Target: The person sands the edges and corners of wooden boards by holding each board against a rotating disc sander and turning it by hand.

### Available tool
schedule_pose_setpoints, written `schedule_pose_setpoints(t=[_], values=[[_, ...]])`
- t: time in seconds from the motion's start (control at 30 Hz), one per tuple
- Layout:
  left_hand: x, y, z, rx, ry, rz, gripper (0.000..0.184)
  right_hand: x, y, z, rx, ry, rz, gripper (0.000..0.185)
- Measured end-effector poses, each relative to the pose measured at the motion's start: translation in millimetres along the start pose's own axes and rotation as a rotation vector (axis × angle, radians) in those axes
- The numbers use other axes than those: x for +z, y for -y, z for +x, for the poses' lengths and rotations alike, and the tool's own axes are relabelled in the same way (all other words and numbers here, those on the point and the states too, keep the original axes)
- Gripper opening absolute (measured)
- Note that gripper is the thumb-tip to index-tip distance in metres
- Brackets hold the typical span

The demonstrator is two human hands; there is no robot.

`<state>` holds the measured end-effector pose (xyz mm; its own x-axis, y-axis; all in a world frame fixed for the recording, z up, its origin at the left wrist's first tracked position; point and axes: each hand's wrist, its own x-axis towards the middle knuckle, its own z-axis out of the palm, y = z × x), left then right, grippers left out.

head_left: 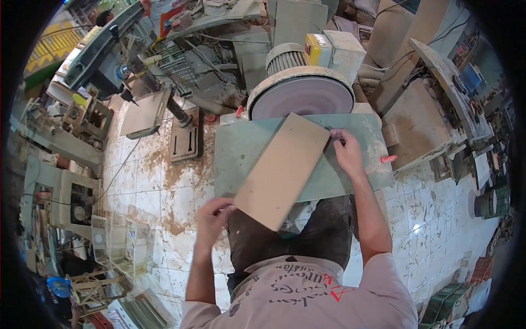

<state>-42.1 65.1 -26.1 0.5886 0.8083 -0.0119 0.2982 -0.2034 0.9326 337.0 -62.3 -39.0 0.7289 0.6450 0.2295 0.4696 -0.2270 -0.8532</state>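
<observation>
A rectangular tan board [282,170] lies slanted over the green work surface [235,142], its near end jutting past the front edge. Its far corner is at the rim of a round sanding disc [301,97]. My left hand [213,216] pinches the board's near left corner, with the fingertips closed on it. At the board's right corner, my right hand [346,148] has its fingers bent and closed on the edge. Below the disc, red clamps [388,159] sit at the sides of the surface.
A drill press with a tilted table [143,116] stands at the left. Behind the disc are a motor [286,57] and a yellow box [319,50]. A large board [422,123] leans at the right. Plastic crates [121,241] stand on the dusty tiled floor.
</observation>
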Motion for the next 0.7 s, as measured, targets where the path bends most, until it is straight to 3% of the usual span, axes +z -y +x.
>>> schedule_pose_setpoints(t=[0.07, 0.33, 0.4, 0.7], values=[[-20, 1, 19, -0.072, -0.073, -0.008, 0.014, 3, 5, -14, -0.01, 0.008, -0.005, 0.03], [-55, 33, 130, 0.057, -0.252, 0.046, 0.021, 31, 37, -61, -0.071, 0.069, -0.031, 0.037], [-55, 35, 143, 0.057, -0.245, -0.054, 0.023, 38, 40, -69, -0.177, 0.01, -0.12, 0.04], [-57, 6, 80, -0.058, -0.134, 0.078, 0.018, 25, 42, -70, 0.03, 0.062, -0.104, 0.049]])
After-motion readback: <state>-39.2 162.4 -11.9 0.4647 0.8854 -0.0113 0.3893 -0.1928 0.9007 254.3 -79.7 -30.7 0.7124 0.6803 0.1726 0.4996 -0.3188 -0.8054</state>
